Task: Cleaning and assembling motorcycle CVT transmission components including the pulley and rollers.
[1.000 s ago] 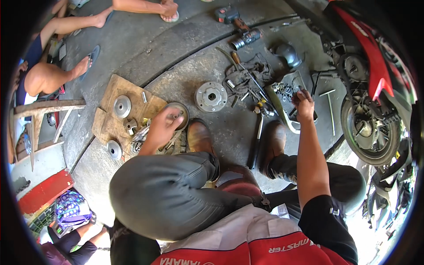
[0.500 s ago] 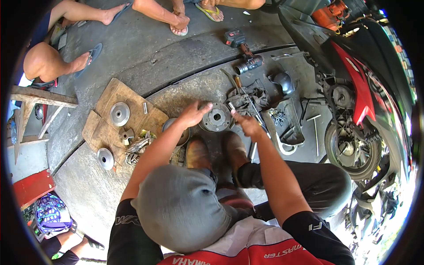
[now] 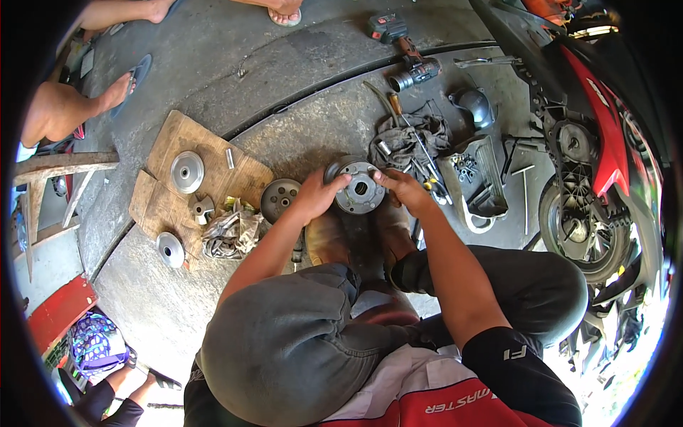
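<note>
A round grey metal scooter clutch assembly [image 3: 355, 201] with a hole in its middle is held between both hands just beyond my shoes. My left hand [image 3: 320, 196] grips its left rim, thumb on top. On the opposite rim, my right hand [image 3: 403, 189] is closed with its thumb over the edge; the fingers underneath are hidden. Close by my left hand sits a clutch bell [image 3: 276, 201] with several holes. A small metal socket [image 3: 385, 147] lies on a dark rag [image 3: 413, 132] beyond my right hand.
Flattened cardboard [image 3: 160, 146] at left carries metal pulley discs [image 3: 187, 172] and a crumpled cloth [image 3: 231, 231]. A cordless impact wrench [image 3: 413, 67] lies far off. At right are a parts tray [image 3: 466, 206], a T-handle wrench [image 3: 526, 203] and a scooter [image 3: 605, 149]. Other people's feet [image 3: 119, 89] are at far left.
The socket has left my right hand and now lies on the rag. Both hands have closed on the clutch assembly, which is now tilted. My view has shifted slightly.
</note>
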`<state>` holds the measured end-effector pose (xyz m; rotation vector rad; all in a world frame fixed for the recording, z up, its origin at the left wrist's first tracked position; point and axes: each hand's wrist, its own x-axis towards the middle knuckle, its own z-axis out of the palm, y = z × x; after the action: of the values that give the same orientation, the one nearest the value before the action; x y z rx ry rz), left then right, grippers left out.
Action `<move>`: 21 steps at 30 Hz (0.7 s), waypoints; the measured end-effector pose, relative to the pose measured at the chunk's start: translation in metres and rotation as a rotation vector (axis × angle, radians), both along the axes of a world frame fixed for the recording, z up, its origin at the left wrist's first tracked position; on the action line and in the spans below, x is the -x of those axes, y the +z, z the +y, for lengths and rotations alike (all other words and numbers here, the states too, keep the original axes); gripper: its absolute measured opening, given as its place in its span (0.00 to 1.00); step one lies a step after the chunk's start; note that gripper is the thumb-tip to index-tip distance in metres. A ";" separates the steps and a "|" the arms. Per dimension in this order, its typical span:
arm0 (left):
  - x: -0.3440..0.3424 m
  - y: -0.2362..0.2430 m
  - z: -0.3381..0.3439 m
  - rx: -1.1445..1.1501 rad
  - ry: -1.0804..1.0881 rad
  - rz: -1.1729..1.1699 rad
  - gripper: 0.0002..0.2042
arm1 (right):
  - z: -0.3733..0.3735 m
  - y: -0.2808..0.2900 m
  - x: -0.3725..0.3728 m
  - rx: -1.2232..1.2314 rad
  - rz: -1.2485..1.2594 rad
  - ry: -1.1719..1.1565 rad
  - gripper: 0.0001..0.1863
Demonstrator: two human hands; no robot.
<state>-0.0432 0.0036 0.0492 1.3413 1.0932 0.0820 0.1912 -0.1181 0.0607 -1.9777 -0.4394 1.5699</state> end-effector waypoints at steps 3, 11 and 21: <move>-0.021 0.007 0.015 -0.159 -0.053 0.070 0.49 | 0.003 0.028 -0.008 0.020 0.052 0.132 0.60; -0.053 0.004 0.014 -0.220 -0.162 0.281 0.54 | 0.007 0.030 -0.022 0.061 -0.553 0.516 0.52; -0.054 -0.007 0.020 -0.399 -0.208 0.344 0.56 | 0.029 0.022 -0.010 0.281 -0.704 0.667 0.46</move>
<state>0.0105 0.0236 0.0417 1.8716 1.2589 -0.0931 0.2010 -0.0888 0.0826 -2.7782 -1.3273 1.2614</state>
